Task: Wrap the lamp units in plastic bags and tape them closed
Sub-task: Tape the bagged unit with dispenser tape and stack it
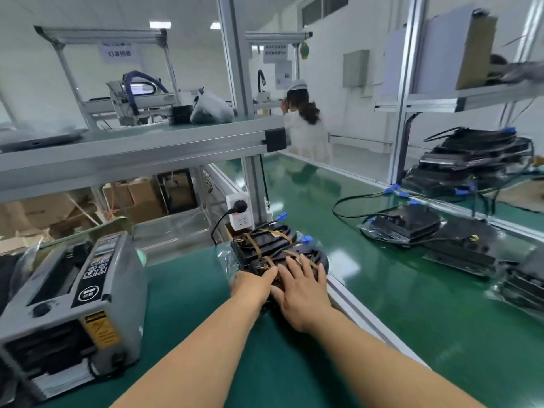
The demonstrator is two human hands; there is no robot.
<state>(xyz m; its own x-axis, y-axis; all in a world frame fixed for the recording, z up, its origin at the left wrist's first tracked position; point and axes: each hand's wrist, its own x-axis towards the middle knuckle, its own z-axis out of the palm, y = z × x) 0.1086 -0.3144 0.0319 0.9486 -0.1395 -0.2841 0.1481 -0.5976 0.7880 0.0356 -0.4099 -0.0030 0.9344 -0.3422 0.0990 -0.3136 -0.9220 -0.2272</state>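
Note:
A black lamp unit (265, 245) wrapped in a clear plastic bag lies on the green bench (191, 290), crossed by several strips of brown tape. My right hand (300, 293) lies flat on its near end, fingers straight and spread. Beside it, my left hand (254, 284) presses the same end with its fingers stretched forward over the bag. A blue cable connector (306, 239) sticks out at the unit's right side.
A grey automatic tape dispenser (73, 295) stands at the left. A white power socket (239, 212) is fixed to the frame post behind the unit. More bagged black lamp units (403, 223) lie on the green conveyor (382, 290) to the right. A person stands farther off.

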